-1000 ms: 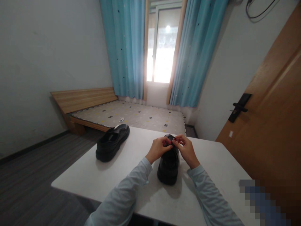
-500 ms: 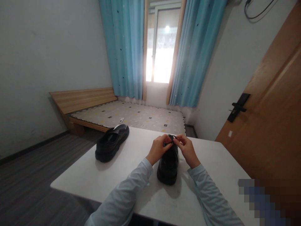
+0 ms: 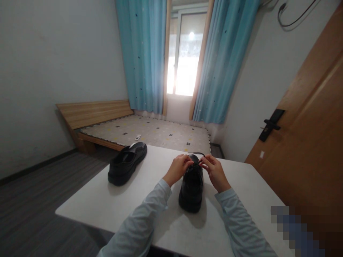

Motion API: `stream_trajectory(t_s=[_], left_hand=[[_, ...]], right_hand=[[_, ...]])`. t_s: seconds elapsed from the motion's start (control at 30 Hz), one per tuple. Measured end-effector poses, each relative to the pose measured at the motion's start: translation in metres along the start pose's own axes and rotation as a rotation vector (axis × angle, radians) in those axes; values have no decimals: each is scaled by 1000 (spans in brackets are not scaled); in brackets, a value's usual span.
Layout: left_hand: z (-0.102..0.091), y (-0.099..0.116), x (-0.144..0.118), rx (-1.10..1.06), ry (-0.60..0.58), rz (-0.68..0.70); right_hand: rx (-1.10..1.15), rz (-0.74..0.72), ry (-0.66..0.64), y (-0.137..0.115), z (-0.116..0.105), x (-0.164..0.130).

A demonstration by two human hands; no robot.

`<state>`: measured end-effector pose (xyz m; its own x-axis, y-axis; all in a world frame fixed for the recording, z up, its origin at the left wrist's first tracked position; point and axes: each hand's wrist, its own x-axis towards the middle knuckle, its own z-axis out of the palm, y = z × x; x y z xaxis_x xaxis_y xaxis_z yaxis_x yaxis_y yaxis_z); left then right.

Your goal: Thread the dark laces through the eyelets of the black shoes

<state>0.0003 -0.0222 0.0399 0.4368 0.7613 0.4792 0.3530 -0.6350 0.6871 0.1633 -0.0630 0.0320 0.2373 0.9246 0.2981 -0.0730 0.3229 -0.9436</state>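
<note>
Clock read from the wearer, twelve toward the window [image 3: 184, 64]. Black shoe [image 3: 190, 200] at twelve o'clock, upright on the white table [image 3: 152, 182], heel toward the wearer, toe pointing away. Two bare hands at its front, one each side, near each other with a narrow gap between. Left hand [image 3: 179, 167], at the shoe's nine o'clock side: thumb and fingertips bunched at the lacing; from where I stand, cannot tell whether they are clamped on anything. Right hand [image 3: 214, 170], at the three o'clock side: thumb and fingertips pinched together on a dark lace [image 3: 197, 153], which arcs out of the grip and over the toe. Sleeves [image 3: 144, 214] pale blue-grey, down to the wrists. Second black shoe [image 3: 125, 166] at about eleven o'clock, upright on the same table, well apart from both hands, toe angled toward one. Past the table's far edge, a bed [image 3: 158, 130] with patterned mattress, small white device [image 3: 137, 137] lying on it; wooden headboard [image 3: 99, 113] at ten. Blue curtains [image 3: 143, 57] flank the window. Brown door [image 3: 308, 135] at two, black handle [image 3: 272, 125].
</note>
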Motion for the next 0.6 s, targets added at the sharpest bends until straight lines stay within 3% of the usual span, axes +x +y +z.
stream_trajectory(t_s=[0.13, 0.27, 0.6], left_hand=[[1, -8, 1, -92, -12, -86], [-4, -14, 5, -214, -3, -88], [-1, -16, 2, -915, 13, -318]], right_hand=[[115, 69, -2, -6, 0, -3], [199, 87, -15, -10, -2, -3], [185, 83, -113, -11, -6, -1]])
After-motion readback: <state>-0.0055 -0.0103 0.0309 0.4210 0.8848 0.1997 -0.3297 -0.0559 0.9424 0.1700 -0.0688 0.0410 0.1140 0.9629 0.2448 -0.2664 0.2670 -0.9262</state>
